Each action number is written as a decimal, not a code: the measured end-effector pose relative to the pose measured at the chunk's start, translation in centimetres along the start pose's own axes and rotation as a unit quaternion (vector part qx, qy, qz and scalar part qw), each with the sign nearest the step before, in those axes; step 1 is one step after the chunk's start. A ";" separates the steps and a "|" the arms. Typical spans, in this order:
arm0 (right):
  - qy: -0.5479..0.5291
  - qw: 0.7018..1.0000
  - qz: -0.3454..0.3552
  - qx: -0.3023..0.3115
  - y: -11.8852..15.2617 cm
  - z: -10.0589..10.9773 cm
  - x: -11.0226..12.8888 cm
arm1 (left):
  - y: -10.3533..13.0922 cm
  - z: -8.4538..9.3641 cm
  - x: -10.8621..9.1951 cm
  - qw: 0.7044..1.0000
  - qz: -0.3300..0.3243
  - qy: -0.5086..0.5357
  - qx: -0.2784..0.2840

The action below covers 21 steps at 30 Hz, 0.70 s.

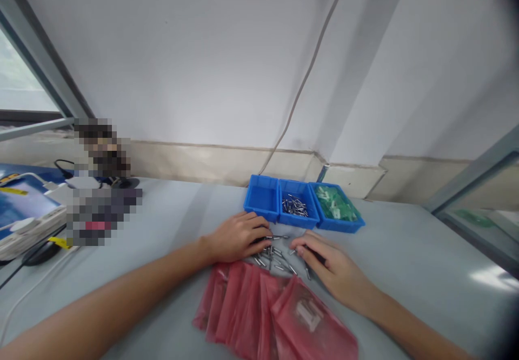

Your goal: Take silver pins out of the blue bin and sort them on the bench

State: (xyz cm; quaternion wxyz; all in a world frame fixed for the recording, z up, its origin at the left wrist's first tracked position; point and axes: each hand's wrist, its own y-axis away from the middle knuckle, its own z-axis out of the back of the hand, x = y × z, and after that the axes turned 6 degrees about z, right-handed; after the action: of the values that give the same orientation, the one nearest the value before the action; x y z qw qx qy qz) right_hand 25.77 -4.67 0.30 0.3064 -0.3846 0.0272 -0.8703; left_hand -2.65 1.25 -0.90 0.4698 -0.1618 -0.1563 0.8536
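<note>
Small shiny metal pins (278,252) lie loose on the table in a scattered pile. My left hand (239,238) rests over the pile's left side with its fingers bent and slightly apart; its fingertips touch or cover some pins, and what is under the palm is hidden. On the pile's right, my right hand (330,268) is closed, thumb and forefinger pinching a small metal pin (292,251). Just nearer to me, several red translucent plastic bags (243,311) overlap in a fan. A pale, blocky item shows through the rightmost bag (310,317).
Behind my hands stand three joined blue bins: an empty left bin (261,193), a middle bin (299,222) with metal pins, and a right bin (343,224) with green packets. Power strips (34,233) and cables lie at left, near a blurred-out patch. A wall (211,79) rises behind.
</note>
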 end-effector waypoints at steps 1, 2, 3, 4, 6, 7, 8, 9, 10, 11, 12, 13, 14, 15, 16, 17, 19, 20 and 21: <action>0.001 1.000 0.002 0.000 0.0 0.0 0.0 | 0.0 0.0 0.0 1.000 0.000 0.001 -0.001; 0.002 1.000 0.004 0.000 0.0 0.0 -0.1 | 0.0 0.0 0.0 1.000 -0.001 0.001 0.000; 0.003 1.000 0.006 0.001 0.0 0.0 -0.1 | 0.0 -0.1 0.1 1.000 -0.001 0.001 0.000; 0.004 1.000 0.006 0.002 0.0 -0.1 -0.1 | 0.0 -0.1 0.1 1.000 -0.001 0.000 0.001; 0.008 1.000 0.008 0.007 0.0 -0.1 -0.2 | 0.1 -0.1 0.1 1.000 -0.001 -0.003 0.001; 0.010 1.000 0.009 0.010 0.0 -0.1 -0.2 | 0.1 -0.1 0.1 1.000 -0.001 -0.003 0.002; 0.013 1.000 0.012 0.013 0.0 -0.1 -0.2 | 0.1 -0.1 0.1 1.000 0.000 -0.003 0.002; 0.017 1.000 0.015 0.016 0.0 -0.1 -0.2 | 0.1 -0.1 0.1 1.000 0.000 -0.003 0.002; 0.021 0.999 0.018 0.019 -0.1 -0.1 -0.2 | 0.1 -0.1 0.1 1.000 -0.001 -0.002 0.002; 0.024 0.999 0.022 0.022 -0.1 -0.1 -0.2 | 0.1 -0.1 0.1 1.000 -0.001 -0.002 0.001; 0.028 0.999 0.024 0.025 -0.1 -0.1 -0.2 | 0.1 -0.1 0.1 1.000 -0.002 -0.002 -0.001; 0.031 0.999 0.027 0.027 -0.1 -0.1 -0.1 | 0.1 -0.1 0.1 1.000 -0.003 -0.002 -0.003; 0.034 0.999 0.028 0.028 -0.1 -0.1 -0.1 | 0.0 -0.1 0.1 1.000 -0.002 -0.002 -0.004; 0.036 0.999 0.029 0.028 -0.1 0.0 -0.1 | 0.0 -0.1 0.1 1.000 -0.002 -0.001 -0.005; 0.037 0.998 0.029 0.028 -0.1 0.0 0.0 | 0.0 -0.1 0.1 1.000 -0.002 0.000 -0.004; 0.038 0.998 0.029 0.028 -0.1 0.0 0.0 | 0.1 -0.1 0.1 1.000 -0.002 0.000 -0.004; 0.039 0.998 0.031 0.025 -0.1 0.0 0.0 | 0.1 -0.1 0.1 1.000 -0.001 0.001 -0.003; 0.039 0.998 0.032 0.024 -0.1 0.0 0.1 | 0.1 -0.1 0.1 1.000 -0.002 0.001 -0.004; 0.039 0.998 0.032 0.024 -0.1 0.0 0.1 | 0.1 -0.1 0.1 1.000 -0.002 0.001 -0.004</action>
State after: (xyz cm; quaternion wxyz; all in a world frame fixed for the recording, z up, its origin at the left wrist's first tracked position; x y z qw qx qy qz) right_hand 25.69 -4.59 0.39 0.3418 -0.3421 0.0302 -0.8747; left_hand -2.69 1.28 -1.04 0.4710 -0.1637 -0.1597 0.8520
